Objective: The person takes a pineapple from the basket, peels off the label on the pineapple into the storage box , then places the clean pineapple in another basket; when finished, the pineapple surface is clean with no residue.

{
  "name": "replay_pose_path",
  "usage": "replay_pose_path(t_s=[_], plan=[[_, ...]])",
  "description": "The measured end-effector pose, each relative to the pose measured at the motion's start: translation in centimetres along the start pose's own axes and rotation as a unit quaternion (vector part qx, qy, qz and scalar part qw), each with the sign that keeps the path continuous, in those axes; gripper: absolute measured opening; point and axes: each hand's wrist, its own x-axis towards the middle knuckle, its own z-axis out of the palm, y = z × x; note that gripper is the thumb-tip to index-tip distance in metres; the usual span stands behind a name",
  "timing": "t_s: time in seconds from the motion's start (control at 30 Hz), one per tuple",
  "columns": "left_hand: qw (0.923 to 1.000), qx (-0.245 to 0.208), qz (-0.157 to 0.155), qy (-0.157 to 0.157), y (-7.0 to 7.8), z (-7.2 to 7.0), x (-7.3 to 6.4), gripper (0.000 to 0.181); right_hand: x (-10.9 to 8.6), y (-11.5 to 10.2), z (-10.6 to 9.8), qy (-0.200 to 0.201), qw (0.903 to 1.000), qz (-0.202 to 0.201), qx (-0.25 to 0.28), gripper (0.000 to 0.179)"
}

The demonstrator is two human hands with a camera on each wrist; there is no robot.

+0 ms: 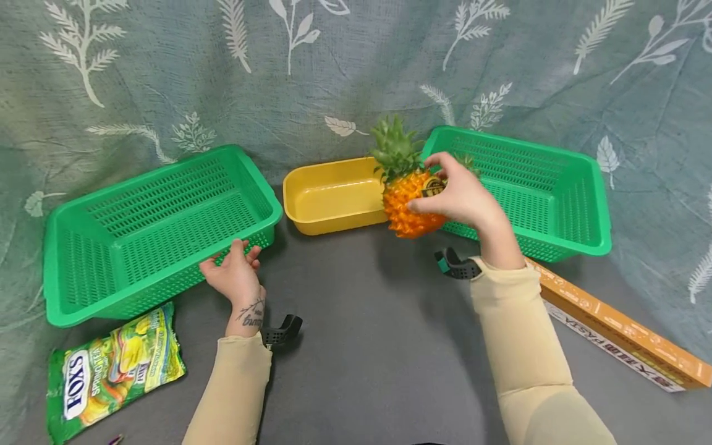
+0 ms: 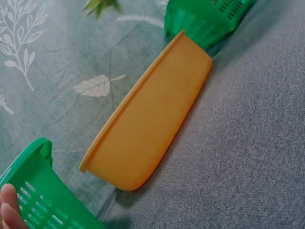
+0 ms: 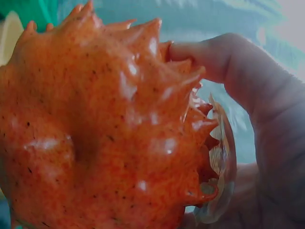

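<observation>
My right hand [image 1: 464,198] grips an orange pineapple [image 1: 408,204] with a spiky green crown and a black-and-gold label. It is held up in front of the yellow tub's right end and the right green basket [image 1: 597,204]. In the right wrist view the pineapple's glossy, knobbly skin [image 3: 95,124] fills most of the picture, with thumb and fingers around its side. At the front rim of the left green basket [image 1: 161,278], near its right end, my left hand [image 1: 235,272] rests with loosely bent fingers; its fingertips [image 2: 10,210] show beside the basket wall.
A yellow tub [image 1: 334,219] stands between the two baskets. Some green leaves [image 1: 464,164] show behind my right hand. A green FOX'S candy bag [image 1: 119,371] lies in front of the left basket. At the right lies a long orange pasta box [image 1: 617,321]. A patterned curtain [image 1: 356,74] hangs behind.
</observation>
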Motion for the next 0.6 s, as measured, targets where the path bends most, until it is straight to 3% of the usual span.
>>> replay_pose_path(t_s=[0.33,0.6], plan=[[0.9994,0.032,0.008,-0.008,-0.3,-0.6,0.1,0.027,-1.2,-1.1,7.7,-0.089,0.9896,-0.111,-0.026,0.074],[0.9989,0.037,0.025,-0.012,0.3,-0.8,0.5,0.032,-1.7,-1.9,11.6,-0.122,0.9777,-0.15,-0.083,0.069]])
